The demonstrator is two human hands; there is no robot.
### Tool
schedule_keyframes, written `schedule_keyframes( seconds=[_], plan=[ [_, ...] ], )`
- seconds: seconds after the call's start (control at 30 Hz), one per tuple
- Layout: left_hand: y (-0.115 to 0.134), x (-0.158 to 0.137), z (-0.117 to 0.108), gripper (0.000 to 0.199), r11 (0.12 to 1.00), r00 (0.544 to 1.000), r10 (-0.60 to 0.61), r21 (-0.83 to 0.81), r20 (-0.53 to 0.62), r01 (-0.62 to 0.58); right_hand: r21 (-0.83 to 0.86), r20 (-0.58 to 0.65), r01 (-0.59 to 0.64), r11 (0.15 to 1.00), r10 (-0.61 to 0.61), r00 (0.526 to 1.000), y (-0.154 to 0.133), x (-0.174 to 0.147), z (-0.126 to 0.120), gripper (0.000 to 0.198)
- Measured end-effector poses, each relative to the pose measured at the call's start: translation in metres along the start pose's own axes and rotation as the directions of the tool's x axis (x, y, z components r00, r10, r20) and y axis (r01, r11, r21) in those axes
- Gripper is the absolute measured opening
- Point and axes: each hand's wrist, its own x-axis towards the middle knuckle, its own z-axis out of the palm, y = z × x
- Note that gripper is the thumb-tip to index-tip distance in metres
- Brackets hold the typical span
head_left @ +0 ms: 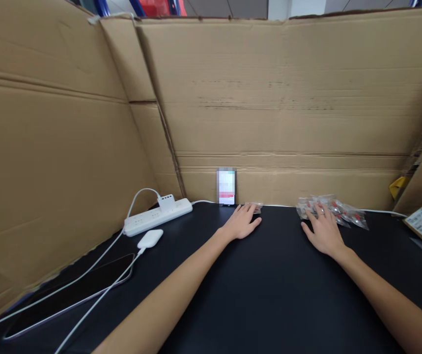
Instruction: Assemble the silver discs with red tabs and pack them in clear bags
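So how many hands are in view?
2: the left hand, over a small clear packet near the lit phone; the right hand, over overlapping packets containing something red. No hand seems hidden.

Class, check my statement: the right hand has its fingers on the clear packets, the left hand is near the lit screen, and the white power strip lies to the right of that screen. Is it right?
Not quite: the head view shows the white power strip to the left of the lit screen. The right hand does have its fingers on the clear packets, and the left hand is near the screen.
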Motion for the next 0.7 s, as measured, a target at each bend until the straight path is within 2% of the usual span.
schedule_keyframes(
  seconds=[0.17, 0.27, 0.4, 0.57, 0.7],
  plan=[
    [0.003, -0.006, -0.003, 0.05, 0.999, 0.998, 0.031, 0.03, -0.047, -0.029, -0.081, 0.061, 0.021, 0.997, -0.016, 0.998, -0.003, -0.002, -0.003, 0.048],
    [0.005, -0.01, -0.003, 0.052, 0.999, 0.996, 0.033, 0.046, -0.078, -0.029, -0.057, 0.062, 0.054, 0.997, -0.051, 0.997, -0.005, -0.003, -0.003, 0.049],
    [0.013, -0.014, -0.005, 0.05, 0.998, 0.991, 0.028, 0.057, -0.132, -0.021, 0.031, 0.096, 0.056, 0.998, -0.059, 0.994, -0.012, -0.009, 0.0, 0.063],
    [0.04, -0.022, -0.011, 0.036, 0.996, 0.975, 0.051, 0.083, -0.217, -0.034, 0.133, 0.138, 0.011, 0.991, -0.03, 0.99, -0.037, -0.024, -0.005, 0.075],
    [0.07, -0.03, -0.013, 0.031, 0.995, 0.973, 0.083, 0.08, -0.215, -0.067, 0.187, 0.125, 0.056, 0.981, -0.08, 0.989, -0.064, -0.035, -0.017, 0.073]
  ],
)
